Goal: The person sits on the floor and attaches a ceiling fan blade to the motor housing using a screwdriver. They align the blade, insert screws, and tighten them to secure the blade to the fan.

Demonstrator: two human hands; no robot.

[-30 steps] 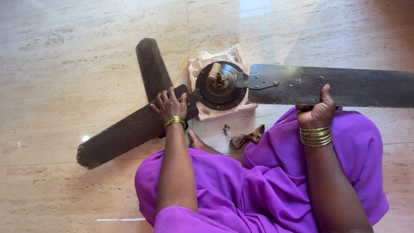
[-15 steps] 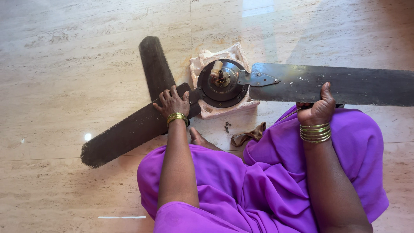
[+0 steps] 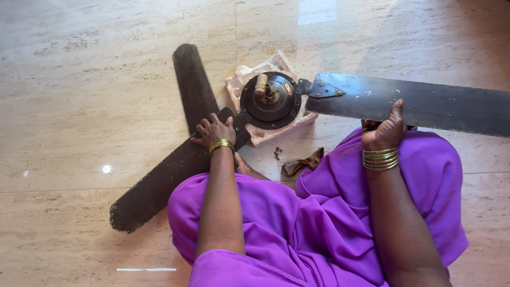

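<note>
A dusty dark ceiling fan lies on the stone floor, its round motor hub (image 3: 271, 100) resting on a pale foam block (image 3: 240, 85). Three long blades spread from it. My left hand (image 3: 214, 131) lies on the near-left blade (image 3: 159, 186), close to the hub, fingers curled over its edge. My right hand (image 3: 383, 132) grips the near edge of the right blade (image 3: 425, 103), thumb up on its top face. The third blade (image 3: 192, 85) points away to the upper left. Gold bangles ring both wrists.
I sit on the floor in purple cloth (image 3: 319, 223) that covers my legs. A small brown rag (image 3: 303, 163) and a few tiny dark screws (image 3: 277, 153) lie on the tiles just below the hub. Pale marble floor (image 3: 79, 106) spreads all around.
The fan has shifted slightly in view, the hub a little lower and to the right. Both hands keep their places on the blades.
</note>
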